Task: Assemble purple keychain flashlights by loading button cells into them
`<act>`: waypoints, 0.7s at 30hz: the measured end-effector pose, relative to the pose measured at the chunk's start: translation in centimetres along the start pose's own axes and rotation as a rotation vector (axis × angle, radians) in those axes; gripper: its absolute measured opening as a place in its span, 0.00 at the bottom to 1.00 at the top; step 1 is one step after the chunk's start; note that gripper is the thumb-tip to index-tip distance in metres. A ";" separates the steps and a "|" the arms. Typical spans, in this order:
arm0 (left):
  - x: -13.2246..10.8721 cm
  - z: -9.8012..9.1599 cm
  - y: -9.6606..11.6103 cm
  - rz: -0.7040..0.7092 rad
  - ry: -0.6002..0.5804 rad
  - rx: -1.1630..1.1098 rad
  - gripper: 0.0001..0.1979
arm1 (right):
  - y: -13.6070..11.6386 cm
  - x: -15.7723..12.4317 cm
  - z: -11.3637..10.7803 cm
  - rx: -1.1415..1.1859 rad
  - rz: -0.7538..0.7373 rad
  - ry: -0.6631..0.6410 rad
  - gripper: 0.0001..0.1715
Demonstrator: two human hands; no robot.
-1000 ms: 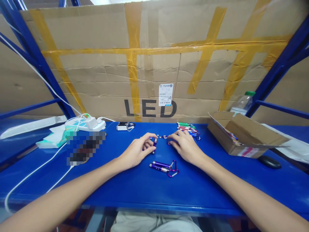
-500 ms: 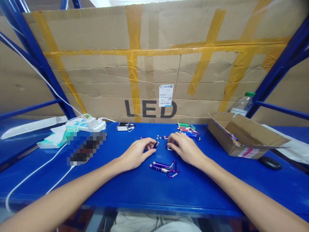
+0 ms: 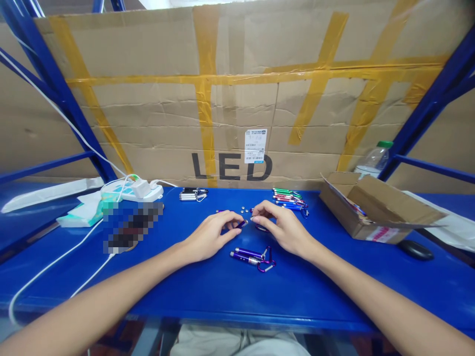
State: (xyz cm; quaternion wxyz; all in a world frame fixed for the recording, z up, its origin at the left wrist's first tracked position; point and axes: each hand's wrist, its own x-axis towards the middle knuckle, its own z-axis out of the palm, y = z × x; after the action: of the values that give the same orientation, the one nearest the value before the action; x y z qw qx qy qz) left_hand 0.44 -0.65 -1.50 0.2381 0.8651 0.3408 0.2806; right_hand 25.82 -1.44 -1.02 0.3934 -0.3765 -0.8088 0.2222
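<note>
Item 1, left hand (image 3: 210,235): I see it resting on the blue desk (image 3: 208,291), fingers (image 3: 230,218) curled and pinching a small purple keychain flashlight (image 3: 240,224), whose tip pokes out to the right of the fingertips.

Item 2, right hand (image 3: 284,227): just beside the left, thumb and forefinger pressed together at the tips on something too small for me to make out; a purple carabiner clip (image 3: 261,228) lies under the hand. The two sets of fingertips are near each other but apart.

Item 3, button cells (image 3: 243,209): a short row of tiny silvery discs on the desk just behind the hands.

Item 4, purple flashlight pair (image 3: 250,256): two units with carabiners, lying side by side in front of the hands, touched by neither.

Item 5, coloured flashlight pile (image 3: 289,198): green, red and blue units behind the right hand.

Item 6, black and silver flashlights (image 3: 192,194): a small cluster behind the left hand, near the cardboard wall (image 3: 237,99) marked LED.

Item 7, open cardboard box (image 3: 371,205): at the right of the desk, flaps up; a plastic bottle (image 3: 373,158) stands behind it and a black mouse (image 3: 414,248) lies near its front corner.

Item 8, power strip (image 3: 131,189): at the left rear, with a white plug and a white cable (image 3: 44,269) running toward me. A tissue pack (image 3: 81,212) lies beside it.
</note>
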 end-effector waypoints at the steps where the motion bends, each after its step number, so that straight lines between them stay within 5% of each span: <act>1: 0.0 0.0 0.1 0.000 -0.002 -0.010 0.13 | -0.2 0.0 0.1 0.021 -0.007 -0.012 0.06; 9: 0.1 0.1 -0.3 -0.080 -0.008 -0.168 0.17 | -0.4 -0.4 0.4 -0.021 -0.065 -0.021 0.07; 16: 0.3 0.1 0.0 -0.179 -0.162 -0.598 0.26 | -0.7 -0.7 0.9 -0.046 -0.113 -0.042 0.08; 21: 0.3 0.3 0.2 -0.222 -0.187 -0.696 0.25 | -0.7 -1.1 1.1 -0.131 -0.209 -0.022 0.11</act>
State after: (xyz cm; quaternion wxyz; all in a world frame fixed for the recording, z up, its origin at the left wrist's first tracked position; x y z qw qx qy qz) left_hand 0.97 -0.64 -1.49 0.5766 0.7123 0.2935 0.2720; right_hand 25.06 -2.81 -1.68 0.3802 -0.3127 -0.8606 0.1306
